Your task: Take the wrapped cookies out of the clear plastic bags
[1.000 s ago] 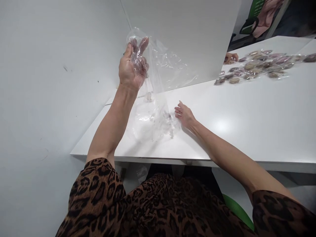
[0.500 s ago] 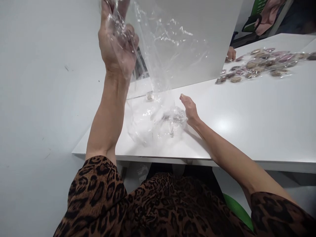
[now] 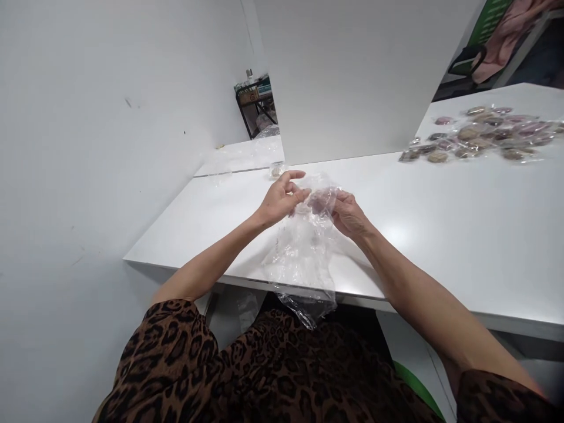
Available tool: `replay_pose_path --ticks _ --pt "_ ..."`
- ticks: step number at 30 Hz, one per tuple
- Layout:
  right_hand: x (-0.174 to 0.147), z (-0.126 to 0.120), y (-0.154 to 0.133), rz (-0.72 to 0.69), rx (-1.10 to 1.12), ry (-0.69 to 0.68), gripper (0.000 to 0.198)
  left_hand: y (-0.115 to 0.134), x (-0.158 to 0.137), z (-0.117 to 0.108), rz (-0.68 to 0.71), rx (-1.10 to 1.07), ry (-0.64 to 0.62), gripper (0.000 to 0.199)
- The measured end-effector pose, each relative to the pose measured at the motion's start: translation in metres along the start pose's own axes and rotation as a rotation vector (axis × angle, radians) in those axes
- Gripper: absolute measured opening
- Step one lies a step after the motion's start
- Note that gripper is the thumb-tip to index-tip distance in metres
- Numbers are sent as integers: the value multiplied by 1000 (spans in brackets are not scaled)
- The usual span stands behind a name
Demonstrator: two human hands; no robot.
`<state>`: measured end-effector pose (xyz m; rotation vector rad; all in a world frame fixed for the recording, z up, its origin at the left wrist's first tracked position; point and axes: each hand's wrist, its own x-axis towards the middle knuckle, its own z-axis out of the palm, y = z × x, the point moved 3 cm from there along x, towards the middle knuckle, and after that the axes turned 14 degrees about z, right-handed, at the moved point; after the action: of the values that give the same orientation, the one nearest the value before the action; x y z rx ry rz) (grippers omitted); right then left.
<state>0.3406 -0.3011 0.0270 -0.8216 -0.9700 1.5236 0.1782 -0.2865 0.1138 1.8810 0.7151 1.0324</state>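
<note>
A clear, crinkled plastic bag (image 3: pixel 302 252) hangs between my hands, its lower end draped over the table's front edge. My left hand (image 3: pixel 282 198) is at the upper left of the bag, thumb and fingers closed on the plastic while the index finger reaches out above. On the other side my right hand (image 3: pixel 348 214) pinches the bag's top, its fingertips partly covered by the film. Something darker shows through the plastic near the right fingers; I cannot make out what it is. Just beyond my left hand lies a small clear packet (image 3: pixel 277 171) with a pale brown item in it.
Behind the bag a tall grey-white panel (image 3: pixel 352 82) stands on the white table (image 3: pixel 440 235). Several brown and pink items in clear wrappers (image 3: pixel 484 135) lie at the right. A black shelf (image 3: pixel 255 103) stands beyond the panel; a white wall (image 3: pixel 88 147) borders the left.
My left hand has come down from high up to the table, beside my right hand. The bag, stretched upward before, now hangs down over the table edge. My right hand has closed on it.
</note>
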Motion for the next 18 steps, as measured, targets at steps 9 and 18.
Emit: replay_pose_path --ticks 9,18 --pt "-9 8 -4 49 -94 -31 26 -23 -23 -29 -122 74 -306 45" --pt "2 -8 5 140 -131 15 27 -71 59 -186 -178 -226 796 41"
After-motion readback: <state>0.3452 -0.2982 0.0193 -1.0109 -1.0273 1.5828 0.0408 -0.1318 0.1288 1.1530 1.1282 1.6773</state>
